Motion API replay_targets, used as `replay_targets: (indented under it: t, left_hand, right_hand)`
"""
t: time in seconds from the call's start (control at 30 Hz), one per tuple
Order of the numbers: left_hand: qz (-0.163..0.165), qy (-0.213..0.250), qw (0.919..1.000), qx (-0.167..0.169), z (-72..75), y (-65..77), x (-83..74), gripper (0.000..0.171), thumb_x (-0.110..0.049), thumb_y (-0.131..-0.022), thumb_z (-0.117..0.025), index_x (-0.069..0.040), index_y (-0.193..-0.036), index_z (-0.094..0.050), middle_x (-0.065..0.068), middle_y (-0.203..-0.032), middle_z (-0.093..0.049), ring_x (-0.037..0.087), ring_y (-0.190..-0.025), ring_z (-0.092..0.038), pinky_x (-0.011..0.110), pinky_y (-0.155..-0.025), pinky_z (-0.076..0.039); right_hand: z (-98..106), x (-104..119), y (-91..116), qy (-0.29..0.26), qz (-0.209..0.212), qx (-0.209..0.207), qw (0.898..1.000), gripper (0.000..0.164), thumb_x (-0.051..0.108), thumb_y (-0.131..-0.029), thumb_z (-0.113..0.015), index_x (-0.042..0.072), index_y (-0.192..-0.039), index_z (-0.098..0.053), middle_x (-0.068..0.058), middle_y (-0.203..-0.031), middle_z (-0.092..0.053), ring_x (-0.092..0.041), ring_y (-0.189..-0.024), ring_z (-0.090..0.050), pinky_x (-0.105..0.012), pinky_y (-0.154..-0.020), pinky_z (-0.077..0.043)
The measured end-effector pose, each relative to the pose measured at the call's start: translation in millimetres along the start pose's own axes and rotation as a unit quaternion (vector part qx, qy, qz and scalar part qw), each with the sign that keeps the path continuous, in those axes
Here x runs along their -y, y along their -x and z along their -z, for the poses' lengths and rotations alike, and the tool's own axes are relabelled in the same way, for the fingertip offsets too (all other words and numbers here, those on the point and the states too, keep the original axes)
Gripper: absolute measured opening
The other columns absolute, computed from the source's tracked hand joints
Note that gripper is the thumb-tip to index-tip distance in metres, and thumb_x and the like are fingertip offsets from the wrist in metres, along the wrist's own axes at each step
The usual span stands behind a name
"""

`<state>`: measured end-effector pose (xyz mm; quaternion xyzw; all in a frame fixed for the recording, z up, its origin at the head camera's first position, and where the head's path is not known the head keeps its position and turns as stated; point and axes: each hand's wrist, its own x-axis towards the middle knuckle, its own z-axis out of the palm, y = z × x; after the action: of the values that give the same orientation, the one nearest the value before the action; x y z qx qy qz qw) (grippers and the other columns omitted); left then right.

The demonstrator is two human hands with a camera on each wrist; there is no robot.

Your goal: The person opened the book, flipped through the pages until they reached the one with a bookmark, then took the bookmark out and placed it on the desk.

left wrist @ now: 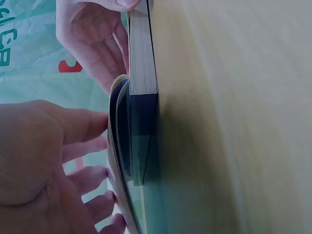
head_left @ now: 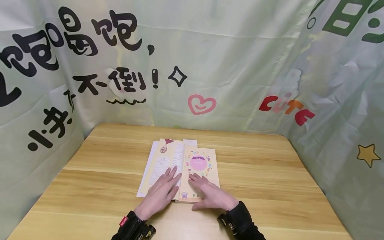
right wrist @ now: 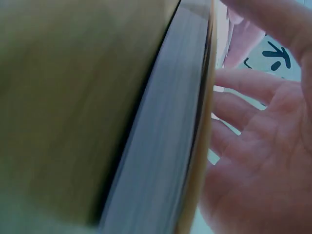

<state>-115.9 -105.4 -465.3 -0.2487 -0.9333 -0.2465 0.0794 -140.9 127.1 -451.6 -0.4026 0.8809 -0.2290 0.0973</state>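
With left hand [head_left: 159, 193] and right hand [head_left: 209, 193] laid on open book [head_left: 172, 158], fingers extended, gripping nothing. Thick, cream-paged, showing 1 pink disc [head_left: 198, 163] ringed by small motifs [head_left: 187, 164]; lies on wooden table [head_left: 270, 183].

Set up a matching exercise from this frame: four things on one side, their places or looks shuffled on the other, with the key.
Things:
1. Left grip
2. Right grip
3. Book
4. Heart

Places or looks:
A. Lying open on the wooden table
B. Over the page with the pink circle
C. Pink outline on the cloth backdrop
D. Over the left page

Pairs: 1-D, 2-B, 3-A, 4-C.
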Motion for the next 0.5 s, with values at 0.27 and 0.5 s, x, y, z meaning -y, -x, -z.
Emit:
replay_targets:
  t: [0.27,0.5]
  left_hand:
    - [-0.042,-0.002,0.9977,0.053,-3.8,-3.7,-2.9,0.043,-0.001,-0.096,-0.048,0.006,-0.138,-0.046,0.020,-0.149,-0.037,0.031,-0.137,-0.029,0.052,-0.113,-0.027]
    - [-0.049,-0.005,0.9965,0.068,-4.1,-4.5,-6.4,0.041,-0.003,-0.095,-0.048,0.006,-0.135,-0.051,0.018,-0.147,-0.040,0.030,-0.137,-0.030,0.050,-0.112,-0.031]
  right_hand:
    - [4.4,-6.1,3.4,0.007,-0.005,-0.004,1.000,0.079,0.033,-0.074,-0.078,-0.002,-0.138,-0.048,-0.018,-0.150,-0.035,-0.031,-0.138,-0.028,-0.057,-0.113,-0.024]
    - [9.4,-9.6,7.1,0.004,0.023,0.001,1.000,0.065,0.029,-0.078,-0.076,-0.002,-0.131,-0.056,-0.018,-0.147,-0.041,-0.031,-0.136,-0.032,-0.058,-0.112,-0.024]
